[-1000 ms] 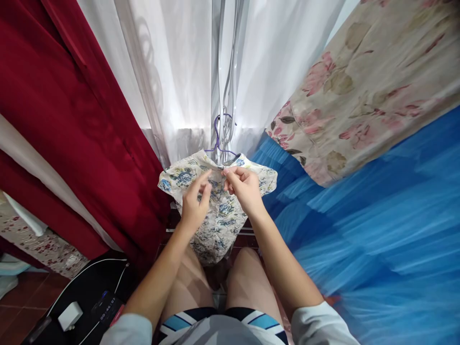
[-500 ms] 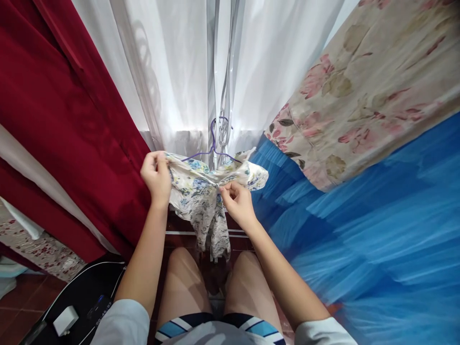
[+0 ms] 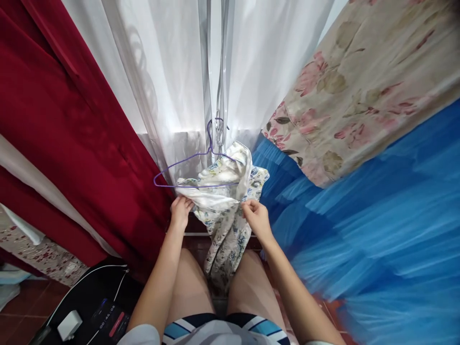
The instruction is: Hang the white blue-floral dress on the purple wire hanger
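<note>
A white garment with a blue and yellow floral print [image 3: 224, 218] hangs partly on a purple hanger [image 3: 179, 163], which is hooked at the bottom of the grey straps. The hanger's left arm is bare, while its right arm runs inside the cloth. My left hand [image 3: 181, 211] is closed on the garment's left edge, just below the hanger's bottom bar. At the front opening, my right hand [image 3: 256, 216] pinches the fabric between thumb and fingers. The garment's lower part dangles in folds between my knees.
White curtains [image 3: 172, 67] hang behind the hanger, with red cloth [image 3: 82, 134] at left. On the right are floral fabric [image 3: 334, 105] and blue tulle [image 3: 377, 230]. A black surface at lower left bears a white charger [image 3: 69, 326] and a lit phone [image 3: 111, 320].
My left hand has moved right and down, drawing the garment's left side off the hanger's left arm. My right hand has shifted slightly right and down, still pinching the fabric.
</note>
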A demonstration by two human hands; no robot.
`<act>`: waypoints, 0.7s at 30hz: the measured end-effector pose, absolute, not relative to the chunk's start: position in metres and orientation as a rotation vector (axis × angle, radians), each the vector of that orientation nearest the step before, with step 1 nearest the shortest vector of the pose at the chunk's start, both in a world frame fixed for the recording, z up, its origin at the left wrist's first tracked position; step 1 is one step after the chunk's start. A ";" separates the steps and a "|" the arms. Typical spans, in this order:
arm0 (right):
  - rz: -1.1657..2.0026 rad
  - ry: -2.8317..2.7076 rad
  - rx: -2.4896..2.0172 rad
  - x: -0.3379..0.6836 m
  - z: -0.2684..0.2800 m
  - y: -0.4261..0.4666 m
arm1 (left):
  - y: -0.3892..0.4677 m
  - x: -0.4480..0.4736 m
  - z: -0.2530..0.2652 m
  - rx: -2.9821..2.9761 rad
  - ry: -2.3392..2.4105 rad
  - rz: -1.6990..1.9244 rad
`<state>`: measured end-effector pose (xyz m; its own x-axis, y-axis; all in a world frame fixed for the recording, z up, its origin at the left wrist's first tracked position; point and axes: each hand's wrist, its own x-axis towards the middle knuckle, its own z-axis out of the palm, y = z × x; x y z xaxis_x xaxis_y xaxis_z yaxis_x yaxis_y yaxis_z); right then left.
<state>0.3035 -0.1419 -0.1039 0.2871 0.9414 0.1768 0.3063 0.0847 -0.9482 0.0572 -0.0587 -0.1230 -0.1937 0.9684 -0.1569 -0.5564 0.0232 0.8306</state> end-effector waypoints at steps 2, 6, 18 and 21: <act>0.693 -1.198 -1.517 0.326 -0.124 -0.147 | -0.072 0.071 -0.127 0.698 0.956 1.420; 0.740 -1.237 -1.640 0.345 -0.158 -0.168 | -0.094 0.093 -0.119 0.904 0.902 1.312; 1.185 -1.431 -1.232 0.305 -0.100 -0.190 | -0.176 0.121 -0.043 1.540 0.592 1.108; 1.760 -1.220 -0.991 0.287 -0.088 -0.192 | -0.195 0.123 -0.029 1.711 0.583 1.009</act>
<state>0.2872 -0.1919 -0.0878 -0.4080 0.8967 -0.1717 -0.1544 -0.2531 -0.9550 0.1234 -0.1949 -0.0294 0.5311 0.7724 0.3483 -0.0835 -0.3613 0.9287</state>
